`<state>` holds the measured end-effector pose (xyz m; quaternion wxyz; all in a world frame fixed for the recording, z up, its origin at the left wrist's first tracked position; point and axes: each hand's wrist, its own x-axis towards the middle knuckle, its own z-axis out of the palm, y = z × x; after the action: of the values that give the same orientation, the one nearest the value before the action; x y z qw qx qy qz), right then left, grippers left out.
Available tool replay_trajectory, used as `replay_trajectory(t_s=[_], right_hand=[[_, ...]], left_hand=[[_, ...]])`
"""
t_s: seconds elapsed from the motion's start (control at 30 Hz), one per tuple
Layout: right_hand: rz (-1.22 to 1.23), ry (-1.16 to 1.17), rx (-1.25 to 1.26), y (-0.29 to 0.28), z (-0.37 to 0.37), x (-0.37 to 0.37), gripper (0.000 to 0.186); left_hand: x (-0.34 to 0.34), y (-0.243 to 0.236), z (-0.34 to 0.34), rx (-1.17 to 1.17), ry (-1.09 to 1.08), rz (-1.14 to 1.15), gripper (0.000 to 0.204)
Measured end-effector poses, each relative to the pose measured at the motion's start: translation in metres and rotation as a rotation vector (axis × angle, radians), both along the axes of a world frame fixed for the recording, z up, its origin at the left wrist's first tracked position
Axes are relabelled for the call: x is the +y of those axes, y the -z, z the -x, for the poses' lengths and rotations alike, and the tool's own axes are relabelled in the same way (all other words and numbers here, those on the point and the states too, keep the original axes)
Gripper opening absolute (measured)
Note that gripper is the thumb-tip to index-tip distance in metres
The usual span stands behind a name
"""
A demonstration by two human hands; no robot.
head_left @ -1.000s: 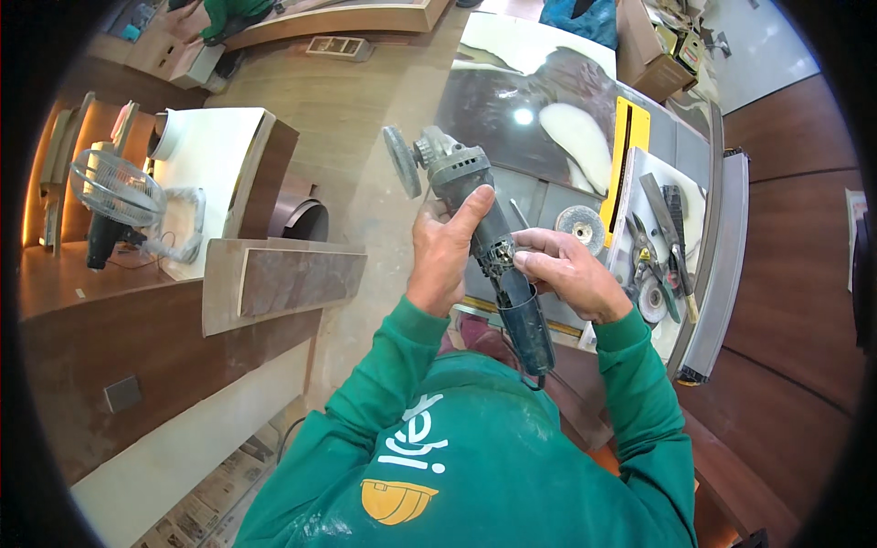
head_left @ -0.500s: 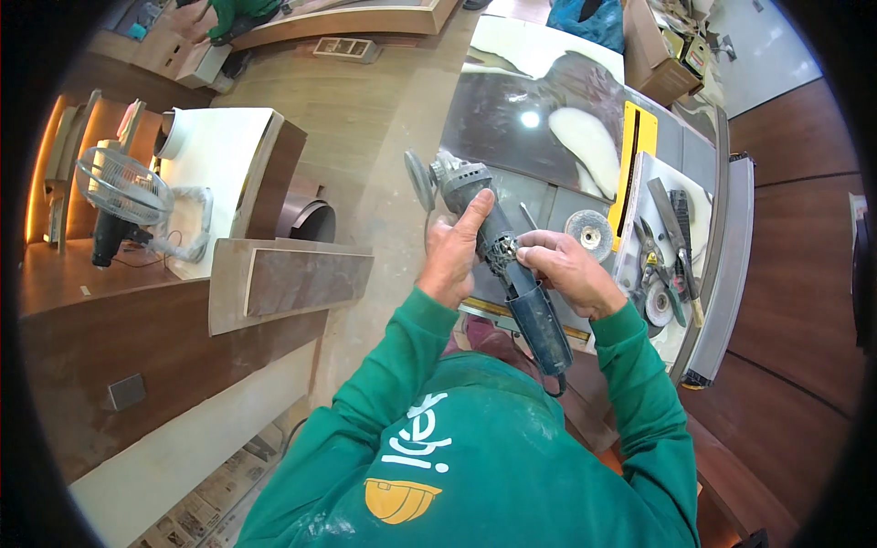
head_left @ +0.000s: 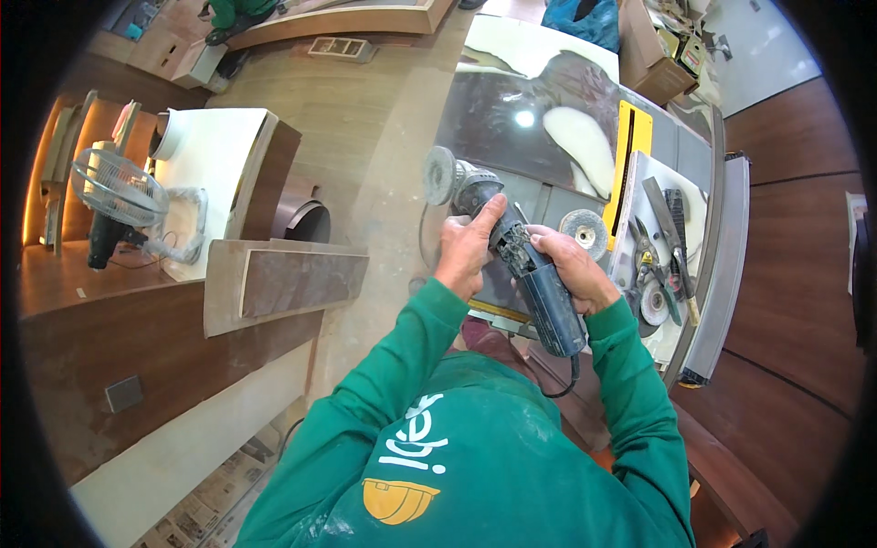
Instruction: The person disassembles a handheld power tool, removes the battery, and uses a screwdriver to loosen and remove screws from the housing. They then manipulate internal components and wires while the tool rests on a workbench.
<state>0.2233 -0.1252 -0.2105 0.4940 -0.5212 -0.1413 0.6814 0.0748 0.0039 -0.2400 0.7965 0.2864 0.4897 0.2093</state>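
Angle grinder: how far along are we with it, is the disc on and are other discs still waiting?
A disc already sits on the angle grinder head. In hand: the left hand grips near the head, the right hand holds the body, both above the table. Nothing is being ground yet. A loose wheel and the tray of tools lie untouched beside it.

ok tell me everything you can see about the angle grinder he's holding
The angle grinder has a dark blue, dusty body, a grey metal head and a round grey disc at its far end. It lies slantwise, disc up and to the left, with a black cord leaving its near end. The left hand grips it near the head, one finger stretched along it; the right hand holds the body. It is held above a grey table.
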Motion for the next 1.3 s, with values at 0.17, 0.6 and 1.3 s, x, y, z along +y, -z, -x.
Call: replay_trajectory(t_s=[0.17,0.6,1.3], right_hand=[[0.01,0.102,0.181,0.002,0.0,-0.008,0.047],[-0.017,0.207,0.331,0.014,0.006,-0.012,0.046],[-0.006,0.139,0.107,-0.004,0.017,-0.007,0.052]], left_hand=[[-0.01,-0.005,0.0,0.118,-0.011,-0.1,0.051],[-0.026,-0.02,0.029,-0.057,0.192,-0.053,0.066],[-0.018,-0.016,0.034,-0.171,0.311,0.048,0.054]])
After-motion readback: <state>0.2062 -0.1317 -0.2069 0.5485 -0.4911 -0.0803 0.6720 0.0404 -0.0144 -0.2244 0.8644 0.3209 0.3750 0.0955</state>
